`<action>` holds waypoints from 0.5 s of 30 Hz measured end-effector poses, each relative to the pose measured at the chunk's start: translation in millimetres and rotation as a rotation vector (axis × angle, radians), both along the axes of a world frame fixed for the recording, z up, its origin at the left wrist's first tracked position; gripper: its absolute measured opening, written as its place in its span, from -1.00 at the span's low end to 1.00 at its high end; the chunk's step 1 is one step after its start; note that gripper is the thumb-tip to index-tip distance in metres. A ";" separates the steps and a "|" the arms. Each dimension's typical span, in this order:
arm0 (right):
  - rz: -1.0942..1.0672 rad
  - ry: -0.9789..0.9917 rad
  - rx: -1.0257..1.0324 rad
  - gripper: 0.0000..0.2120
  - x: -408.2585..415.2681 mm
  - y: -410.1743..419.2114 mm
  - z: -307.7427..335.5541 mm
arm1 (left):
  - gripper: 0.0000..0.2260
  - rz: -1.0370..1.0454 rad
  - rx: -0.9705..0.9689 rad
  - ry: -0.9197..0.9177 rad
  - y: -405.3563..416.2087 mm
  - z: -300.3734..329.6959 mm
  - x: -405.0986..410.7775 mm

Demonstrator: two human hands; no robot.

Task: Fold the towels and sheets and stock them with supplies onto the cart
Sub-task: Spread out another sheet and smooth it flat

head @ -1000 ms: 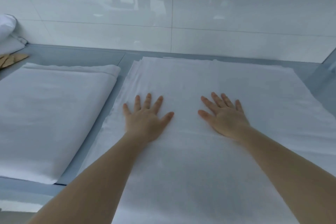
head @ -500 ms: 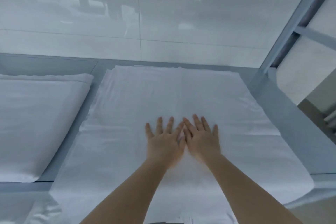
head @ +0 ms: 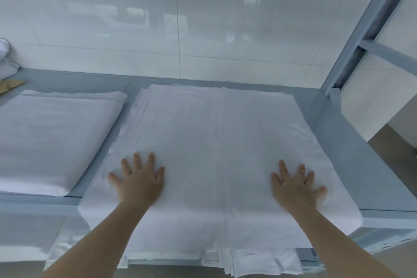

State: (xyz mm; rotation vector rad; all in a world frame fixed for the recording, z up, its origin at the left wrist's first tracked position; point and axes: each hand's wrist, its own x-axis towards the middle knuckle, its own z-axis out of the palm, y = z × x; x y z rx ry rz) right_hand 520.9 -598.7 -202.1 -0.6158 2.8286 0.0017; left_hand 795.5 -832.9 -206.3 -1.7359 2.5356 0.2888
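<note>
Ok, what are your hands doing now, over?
Left hand and right hand both flat, fingers spread, pressing the sheet. Sheet part-folded, near edge hanging off the table. Folded sheet beside it, nothing in the way.

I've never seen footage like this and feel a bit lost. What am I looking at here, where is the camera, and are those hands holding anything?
There is no machine here: a person wears a wide-angle camera on the head, so you look down along their arms. The left hand and right hand lie flat, fingers spread, pressing on a white sheet spread over a grey table. Nothing is gripped; both hands only press on the cloth. The sheet's near edge hangs over the table's front. To the left lies a folded sheet, already neat. At the far left edge sit a white bundle and something tan, too cut off to identify. Behind is a glossy tiled wall.
</note>
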 end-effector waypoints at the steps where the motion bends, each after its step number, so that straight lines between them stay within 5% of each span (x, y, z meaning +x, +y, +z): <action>1: 0.038 -0.009 0.001 -0.42 11.5 -4.0 -0.6 | -0.40 -0.040 -0.009 0.021 9.5 0.3 -4.5; 5: 0.164 0.038 0.008 -0.36 35.9 -10.2 -10.4 | -0.27 -0.218 -0.047 -0.010 37.6 -10.1 -22.0; 15: 0.182 0.090 -0.023 -0.45 16.9 -22.6 -12.0 | -0.29 -0.161 -0.032 -0.022 30.5 -17.1 -42.3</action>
